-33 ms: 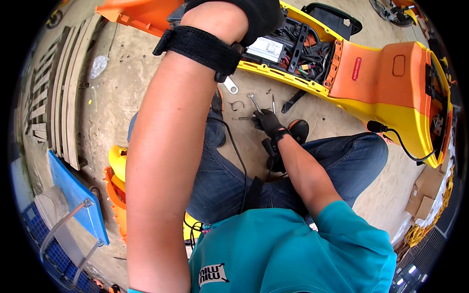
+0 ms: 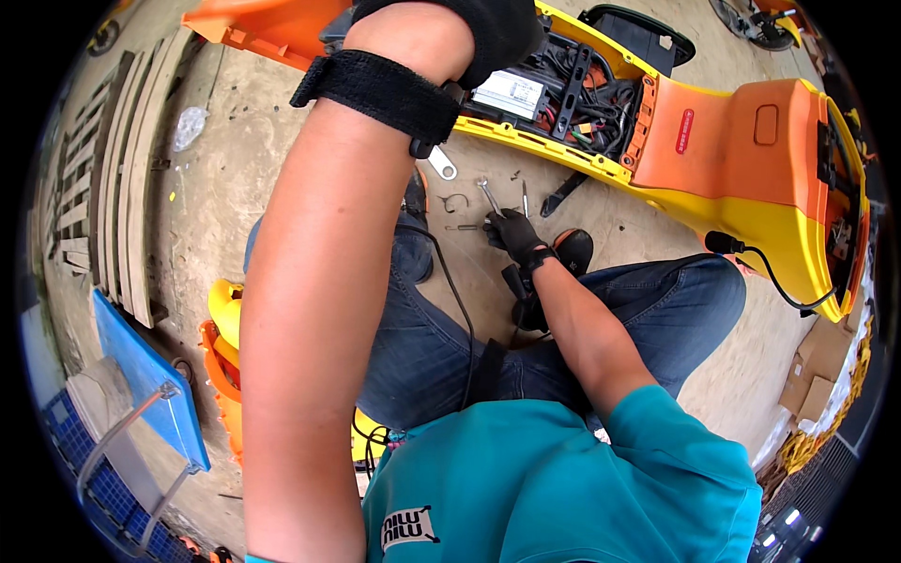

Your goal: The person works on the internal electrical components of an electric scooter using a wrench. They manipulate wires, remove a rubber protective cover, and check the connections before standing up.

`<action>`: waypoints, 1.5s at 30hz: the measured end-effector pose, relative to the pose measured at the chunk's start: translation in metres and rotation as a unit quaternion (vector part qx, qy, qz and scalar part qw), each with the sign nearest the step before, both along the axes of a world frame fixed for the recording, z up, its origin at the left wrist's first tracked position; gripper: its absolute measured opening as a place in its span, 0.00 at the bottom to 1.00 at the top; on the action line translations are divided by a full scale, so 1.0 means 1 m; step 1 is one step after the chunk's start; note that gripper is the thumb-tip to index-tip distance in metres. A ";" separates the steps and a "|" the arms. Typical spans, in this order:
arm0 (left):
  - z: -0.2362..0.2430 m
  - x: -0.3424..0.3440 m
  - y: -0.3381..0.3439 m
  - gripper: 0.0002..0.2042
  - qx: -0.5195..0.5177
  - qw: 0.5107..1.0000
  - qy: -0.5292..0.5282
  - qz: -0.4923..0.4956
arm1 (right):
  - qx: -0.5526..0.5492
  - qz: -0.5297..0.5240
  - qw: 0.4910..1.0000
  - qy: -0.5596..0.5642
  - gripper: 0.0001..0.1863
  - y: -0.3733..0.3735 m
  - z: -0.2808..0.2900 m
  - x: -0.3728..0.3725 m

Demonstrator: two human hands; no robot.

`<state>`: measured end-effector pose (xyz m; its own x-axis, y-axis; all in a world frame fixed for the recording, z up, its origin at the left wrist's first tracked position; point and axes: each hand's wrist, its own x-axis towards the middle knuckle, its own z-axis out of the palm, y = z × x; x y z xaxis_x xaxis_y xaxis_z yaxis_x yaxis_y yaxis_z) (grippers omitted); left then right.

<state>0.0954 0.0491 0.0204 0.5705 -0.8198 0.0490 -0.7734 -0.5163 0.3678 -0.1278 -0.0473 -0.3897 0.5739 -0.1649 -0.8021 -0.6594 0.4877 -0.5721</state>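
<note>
My left arm is raised close to the view, a black strap [image 2: 385,98] round it. My left hand [image 2: 502,38] is in a black glove at the top edge, before the yellow and orange vehicle body [image 2: 704,141]; its fingers are hidden. Low over the floor, my right hand [image 2: 514,235], also black-gloved, closes on the near end of a metal wrench [image 2: 489,195]. Beside that lies a slim pointed tool [image 2: 526,199]. A flat metal piece with a hole [image 2: 444,166], a curved clip [image 2: 456,202] and a small thin metal part [image 2: 462,227] lie about.
The body's open compartment holds a silver box [image 2: 508,96] and tangled cables [image 2: 601,113]. A black cable [image 2: 455,281] runs across my lap. Wooden pallets [image 2: 113,169] and a blue panel [image 2: 145,375] stand left. A black plug on a lead [image 2: 723,243] hangs at the right.
</note>
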 end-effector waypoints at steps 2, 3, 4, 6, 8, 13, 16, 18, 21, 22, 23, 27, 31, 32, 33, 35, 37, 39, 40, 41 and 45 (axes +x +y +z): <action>-0.002 0.001 0.002 0.14 -0.002 1.000 -0.015 -0.015 | 0.008 -0.014 1.000 -0.008 0.10 0.002 -0.003 0.000; -0.002 0.002 0.002 0.14 0.000 1.000 -0.024 -0.020 | 0.003 -0.014 1.000 -0.012 0.10 0.002 -0.005 0.000; -0.002 0.002 0.001 0.14 0.001 0.999 -0.034 -0.026 | -0.002 -0.016 1.000 -0.015 0.10 0.002 -0.008 0.000; -0.002 0.001 -0.001 0.13 -0.008 1.000 -0.011 -0.012 | 0.007 -0.018 1.000 -0.018 0.10 0.002 -0.013 0.001; -0.004 0.001 -0.001 0.13 -0.030 0.999 -0.013 -0.017 | 0.017 -0.031 0.999 -0.022 0.10 0.001 -0.017 -0.001; -0.006 0.001 -0.001 0.12 0.010 1.000 -0.018 0.017 | 0.045 -0.061 0.997 -0.022 0.11 0.009 -0.005 0.000; -0.014 0.004 -0.007 0.13 0.028 0.997 -0.065 0.011 | 0.039 -0.034 0.999 -0.007 0.12 0.006 -0.008 -0.001; -0.009 0.001 -0.004 0.13 0.015 0.999 -0.030 0.028 | 0.021 0.034 0.999 0.011 0.12 0.004 -0.013 -0.002; -0.001 -0.010 0.000 0.13 0.003 0.999 -0.019 0.040 | 0.026 0.074 0.996 0.031 0.13 0.007 -0.020 -0.009; 0.000 -0.011 -0.001 0.13 0.003 0.999 -0.021 0.040 | -0.010 0.143 0.989 0.025 0.12 0.005 -0.025 -0.011; 0.001 -0.012 -0.002 0.13 0.003 0.999 -0.024 0.040 | -0.047 0.212 0.976 0.019 0.12 0.001 -0.030 -0.011; 0.000 -0.010 -0.007 0.13 0.011 0.999 -0.031 0.034 | -0.509 0.364 0.779 0.048 0.11 -0.001 -0.051 -0.018; 0.006 -0.011 0.010 0.12 0.005 0.998 -0.053 0.044 | -0.549 0.206 0.802 0.111 0.11 -0.009 -0.053 -0.022; -0.003 -0.009 0.004 0.12 -0.007 0.998 -0.052 0.026 | -0.545 0.190 0.803 0.149 0.11 -0.023 -0.052 -0.031; -0.012 -0.006 -0.003 0.12 -0.015 0.998 -0.054 0.006 | -0.539 0.174 0.802 0.186 0.11 -0.035 -0.051 -0.038; -0.011 -0.004 -0.002 0.12 -0.013 0.999 -0.045 -0.002 | -0.520 0.178 0.814 0.189 0.11 -0.039 -0.046 -0.042; -0.006 -0.005 -0.001 0.12 -0.007 1.000 -0.009 -0.001 | -0.505 0.183 0.822 0.189 0.13 -0.033 -0.042 -0.044; -0.003 -0.005 -0.002 0.12 0.010 1.000 0.002 0.007 | -0.505 0.193 0.820 0.189 0.14 -0.031 -0.045 -0.041; -0.003 -0.006 -0.004 0.13 0.017 1.000 0.008 0.010 | -0.505 0.197 0.818 0.191 0.14 -0.031 -0.047 -0.041; -0.003 -0.004 -0.006 0.13 0.046 0.999 0.015 0.004 | -0.512 0.205 0.812 0.189 0.14 -0.031 -0.048 -0.042; -0.010 -0.007 -0.003 0.12 -0.012 1.000 0.001 -0.005 | -0.531 0.236 0.796 0.168 0.15 -0.035 -0.050 -0.043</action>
